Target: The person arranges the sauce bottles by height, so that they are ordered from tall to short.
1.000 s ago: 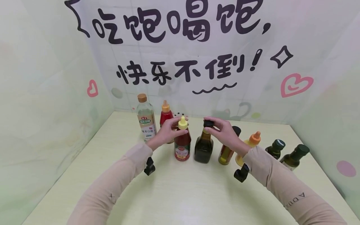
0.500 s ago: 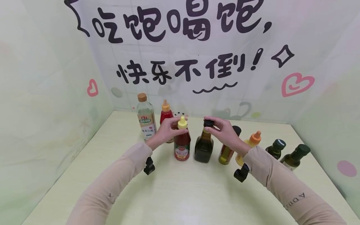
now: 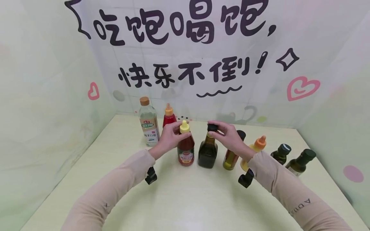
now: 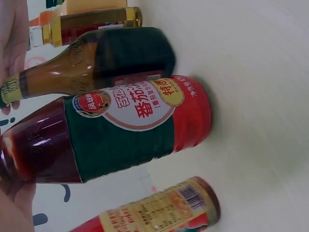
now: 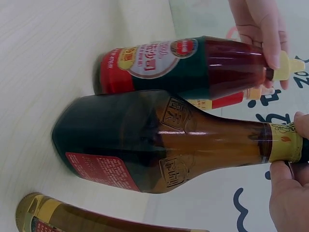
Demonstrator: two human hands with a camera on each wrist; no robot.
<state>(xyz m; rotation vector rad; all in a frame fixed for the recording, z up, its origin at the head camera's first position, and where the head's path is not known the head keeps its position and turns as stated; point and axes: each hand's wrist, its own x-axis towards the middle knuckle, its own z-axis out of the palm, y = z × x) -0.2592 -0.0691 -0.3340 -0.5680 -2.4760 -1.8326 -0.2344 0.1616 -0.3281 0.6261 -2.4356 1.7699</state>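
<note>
Over at the left, a clear bottle (image 3: 149, 130) with a brown cap stands near a red bottle (image 3: 169, 119), which is partly hidden by the left hand (image 3: 170, 136). That hand's thumb and fingers curl round the neck of the tomato sauce bottle (image 3: 186, 154), upright on the pale table (image 3: 185, 199). Just beside it stands the dark square bottle (image 3: 207, 154), pinched at its black cap by the right hand (image 3: 230, 136). Farther right I see a slim bottle (image 3: 230, 159), a yellow squeeze bottle (image 3: 258, 143) and two dark green bottles (image 3: 279, 154)
</note>
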